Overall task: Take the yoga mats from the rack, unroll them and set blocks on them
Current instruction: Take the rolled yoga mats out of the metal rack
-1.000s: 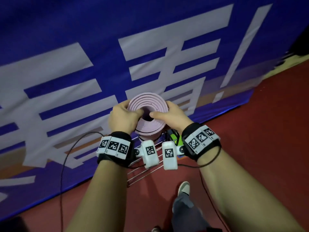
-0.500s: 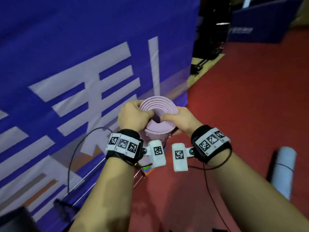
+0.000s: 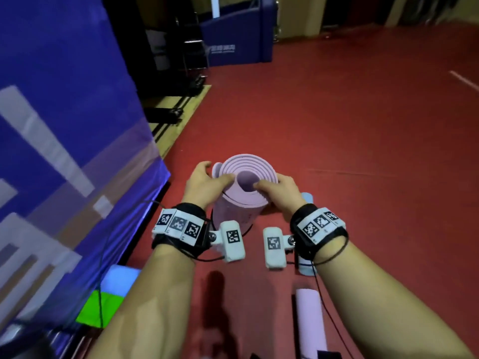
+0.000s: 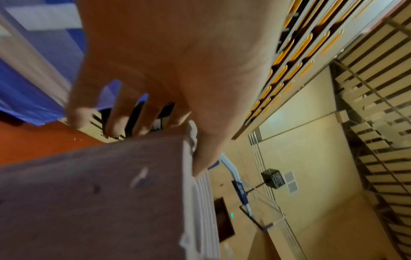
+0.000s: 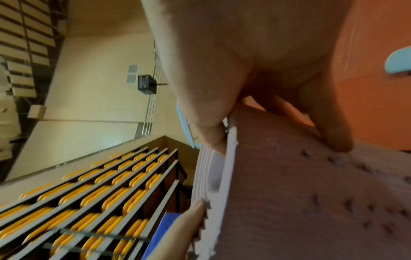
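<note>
Fingers [image 3: 204,165] of both hands are curled round the mat's top rim, thumbs over its end | mat [image 3: 239,203]: pink, rolled, upright, held above red floor [image 3: 337,151] | containers: none seen

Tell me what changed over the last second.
The rolled pink mat was carried from in front of the blue banner out over the red floor, where two more rolled mats lie. Left hand and right hand kept gripping its top end, thumbs over the rim.
</note>
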### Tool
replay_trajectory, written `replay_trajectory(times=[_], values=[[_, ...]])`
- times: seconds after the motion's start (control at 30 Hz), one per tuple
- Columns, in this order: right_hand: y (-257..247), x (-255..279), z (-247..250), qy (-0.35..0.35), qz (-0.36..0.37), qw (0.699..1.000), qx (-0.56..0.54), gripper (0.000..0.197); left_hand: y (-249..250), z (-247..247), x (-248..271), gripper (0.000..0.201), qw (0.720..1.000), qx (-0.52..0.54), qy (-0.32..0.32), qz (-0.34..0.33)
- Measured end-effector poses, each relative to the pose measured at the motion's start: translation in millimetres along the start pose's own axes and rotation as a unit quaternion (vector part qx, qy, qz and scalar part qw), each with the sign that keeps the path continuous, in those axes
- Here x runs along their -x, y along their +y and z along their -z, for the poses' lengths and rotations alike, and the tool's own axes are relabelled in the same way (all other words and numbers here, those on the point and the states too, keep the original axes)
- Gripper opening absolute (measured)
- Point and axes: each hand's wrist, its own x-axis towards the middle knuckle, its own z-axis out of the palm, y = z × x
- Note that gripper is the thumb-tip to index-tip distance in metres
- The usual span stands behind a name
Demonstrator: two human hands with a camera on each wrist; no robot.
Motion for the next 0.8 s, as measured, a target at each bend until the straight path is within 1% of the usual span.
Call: replay_trajectory(times=[0.03, 0.07, 0.1, 0.17, 0.2, 0.23, 0.3, 0.43, 0.47, 0.57, 0.6, 0.63, 0.7, 0.77, 0.8], values=[[3.1, -7.3, 18.8, 0.019, -0.011, 1.000, -0.010, 0.010, 4.8, -19.5, -6.8, 0.097, 0.999, 0.005, -0.027, 0.021], [7.7, -16.3, 41.1, 0.036, -0.022, 0.999, -0.025, 0.008, 10.9, -44.6, -15.7, 0.096, 0.997, 0.019, -0.064, 0.042], [11.5, -23.1, 57.2, 0.043, -0.031, 0.998, -0.032, 0.010, 16.5, -63.4, -20.8, 0.087, 0.993, 0.035, -0.095, 0.061], [20.6, -40.6, 90.4, 0.061, -0.048, 0.996, -0.035, 0.019, 32.4, -106.6, -31.4, 0.057, 0.986, 0.044, -0.148, 0.069], [24.5, -49.8, 103.1, 0.066, -0.053, 0.996, -0.034, 0.023, 38.1, -125.5, -38.8, 0.047, 0.984, 0.036, -0.162, 0.066], [28.6, -61.9, 119.4, 0.074, -0.056, 0.995, -0.035, 0.026, 46.5, -148.6, -47.4, 0.043, 0.981, 0.030, -0.178, 0.064], [35.8, -81.6, 144.4, 0.079, -0.058, 0.995, -0.021, 0.026, 57.6, -183.0, -62.8, 0.040, 0.978, 0.020, -0.197, 0.066], [44.7, -139.8, 198.5, 0.077, -0.059, 0.995, -0.012, 0.027, 76.9, -252.9, -117.8, 0.031, 0.970, 0.023, -0.229, 0.080], [42.8, -154.8, 210.0, 0.069, -0.062, 0.996, -0.014, 0.027, 80.4, -268.6, -134.2, 0.032, 0.969, 0.022, -0.232, 0.078], [32.9, -211.7, 249.0, 0.069, -0.090, 0.993, -0.014, 0.025, 96.8, -324.6, -197.5, 0.042, 0.963, 0.029, -0.255, 0.075], [28.2, -225.6, 259.4, 0.067, -0.103, 0.992, -0.018, 0.024, 102.3, -337.5, -213.5, 0.041, 0.961, 0.038, -0.265, 0.076], [21.4, -240.1, 270.5, 0.068, -0.116, 0.991, -0.027, 0.026, 111.6, -350.5, -228.9, 0.036, 0.957, 0.047, -0.275, 0.077], [6.5, -275.2, 296.2, 0.087, -0.134, 0.986, -0.040, 0.037, 137.2, -376.1, -259.8, 0.024, 0.951, 0.057, -0.291, 0.085], [-4.3, -304.8, 321.6, 0.128, -0.147, 0.979, -0.060, 0.047, 161.2, -402.2, -285.3, 0.015, 0.947, 0.056, -0.301, 0.095], [-8.4, -314.9, 331.4, 0.145, -0.149, 0.975, -0.079, 0.047, 170.7, -413.3, -295.1, 0.012, 0.946, 0.059, -0.302, 0.100]])
